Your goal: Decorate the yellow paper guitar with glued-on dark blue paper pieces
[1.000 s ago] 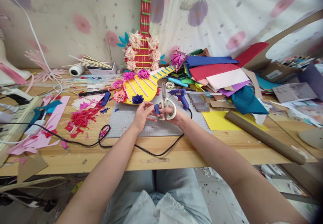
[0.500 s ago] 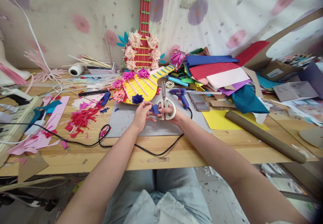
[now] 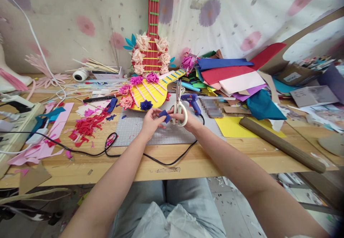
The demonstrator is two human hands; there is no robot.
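Between my hands is a small piece of dark blue paper (image 3: 164, 116), pinched by the fingers of my left hand (image 3: 151, 122). My right hand (image 3: 187, 120) is closed around the white handles of a pair of scissors (image 3: 177, 103), whose blades point up and away from me. Its fingertips touch the right edge of the blue paper. Both hands are over a grey cutting mat (image 3: 131, 130). Just beyond them lies a yellow paper instrument (image 3: 158, 96) with pink strips and paper flowers. A dark blue paper flower (image 3: 146, 105) sits at its near edge.
A blue glue gun (image 3: 192, 103) lies right of the scissors, its black cord (image 3: 166, 164) looping across the table front. Red paper shreds (image 3: 90, 125) lie to the left. Folded coloured paper (image 3: 228, 74) is piled at the right, behind a brown roll (image 3: 282, 145). A red paper guitar (image 3: 153, 55) stands behind.
The blue paper has been turned between my fingers and now shows a wider flat face. The scissors have tilted slightly to the right in my right hand.
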